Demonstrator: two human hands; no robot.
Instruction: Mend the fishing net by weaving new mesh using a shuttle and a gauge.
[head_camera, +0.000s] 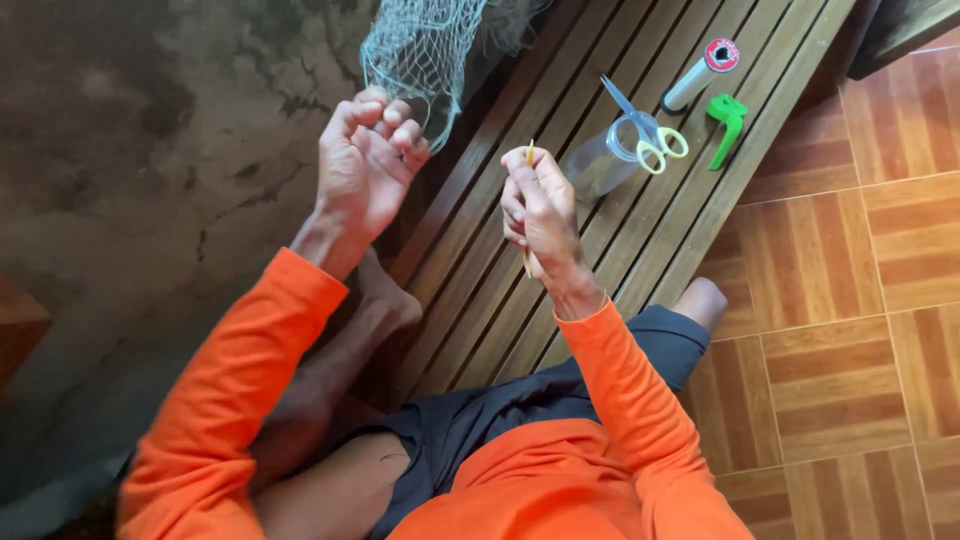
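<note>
Worktop (560, 300) of dark wooden slats runs under both hands, with the person in orange sleeves sitting astride it. Net (420, 50), pale green mesh, hangs just above the left hand (362, 170), which is closed in a fist around the net's lower edge, gathering the strands tight. Beyond the right hand, up and to its right, lie a clear cup (600, 160), scissors (645, 135) with yellow handles resting across that cup, a spool (705, 68) with a red end, and a green tool (728, 125).

Right hand (540, 205) is closed in a pinch on a thin yellow needle (529, 155), its tip poking up above the fingertips, near the left fist but apart from it. Whether twine runs between needle and net is too fine to tell. Judging by this, good work here means keeping the mesh taut in the left fist and guiding the needle cleanly through one opening at a time.
</note>
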